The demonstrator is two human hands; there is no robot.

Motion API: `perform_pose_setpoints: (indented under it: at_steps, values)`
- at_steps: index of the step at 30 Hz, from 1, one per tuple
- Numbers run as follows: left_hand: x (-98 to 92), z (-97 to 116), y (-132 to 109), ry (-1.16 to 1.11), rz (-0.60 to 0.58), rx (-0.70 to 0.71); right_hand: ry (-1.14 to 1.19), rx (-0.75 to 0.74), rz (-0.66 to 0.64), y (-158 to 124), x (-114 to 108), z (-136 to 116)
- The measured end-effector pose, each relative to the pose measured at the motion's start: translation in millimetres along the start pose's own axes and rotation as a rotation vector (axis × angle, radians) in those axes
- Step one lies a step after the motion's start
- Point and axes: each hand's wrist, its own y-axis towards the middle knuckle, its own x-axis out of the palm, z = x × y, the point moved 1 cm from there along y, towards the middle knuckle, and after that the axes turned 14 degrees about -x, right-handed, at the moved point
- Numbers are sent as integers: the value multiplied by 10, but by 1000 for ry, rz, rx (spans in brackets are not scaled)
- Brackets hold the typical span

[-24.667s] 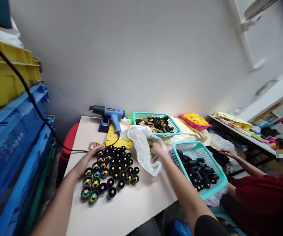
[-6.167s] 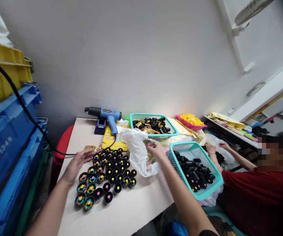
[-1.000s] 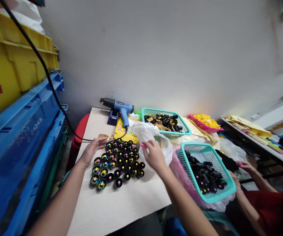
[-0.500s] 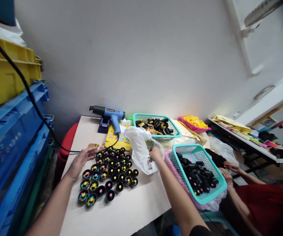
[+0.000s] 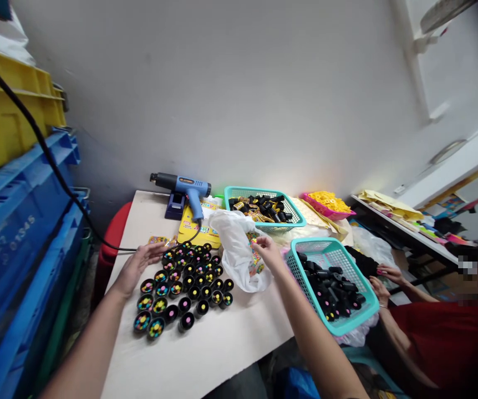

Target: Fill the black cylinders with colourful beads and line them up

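Many small black cups (image 5: 187,320) stand close together on the table, several with multicoloured beads inside and others with a single pink or yellow dot showing. My left hand (image 5: 139,267) is beside the group's left edge, fingers stretched out and holding nothing. At the mouth of a white plastic bag (image 5: 237,252) is my right hand (image 5: 267,254), its fingers drawn together; whatever is between them is too small to make out. Colourful beads (image 5: 258,261) show inside the bag, just below that hand.
A blue heat gun (image 5: 189,188) rests on its stand behind the cups, its cable crossing left. Two turquoise baskets (image 5: 334,244) hold black pieces. Beyond is a pink basket (image 5: 326,204) of yellow pieces. A co-worker in red (image 5: 438,338) sits right; stacked crates (image 5: 18,194) rise left.
My right hand has risen from down inside the white bag to its opening. My left hand has hardly moved. The view has shifted slightly.
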Motion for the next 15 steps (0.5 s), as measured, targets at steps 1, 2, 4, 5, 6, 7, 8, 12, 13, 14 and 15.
perform_pose_setpoints:
  at_steps: [1,2,4,5,6,7,8,12,13,14,15]
  values:
    - [1,0,0,0,-1,2,32,-17,-7,-32,-11,-69]
    - [1,-1,0,1,-2,5,62,-31,-19,-69,-12,-141]
    - [-4,-8,1,3,-6,11,114,-52,-61,-158,29,-287]
    - [-8,-13,2,5,-9,14,134,-59,-92,-210,74,-359]
    - [-12,-18,2,7,-12,18,149,-65,-127,-265,136,-427]
    - [-16,-24,2,8,-15,23,157,-70,-166,-320,213,-491]
    - [-20,-30,1,10,-18,28,156,-75,-207,-373,305,-548]
    - [-21,-39,-7,13,-27,33,65,-123,-334,-511,721,-714]
    - [-19,-38,-9,13,-28,33,21,-143,-354,-520,813,-743]
    - [-17,-36,-11,14,-29,36,-29,-165,-368,-520,893,-768]
    - [-15,-34,-12,14,-29,39,-83,-190,-379,-514,958,-791]
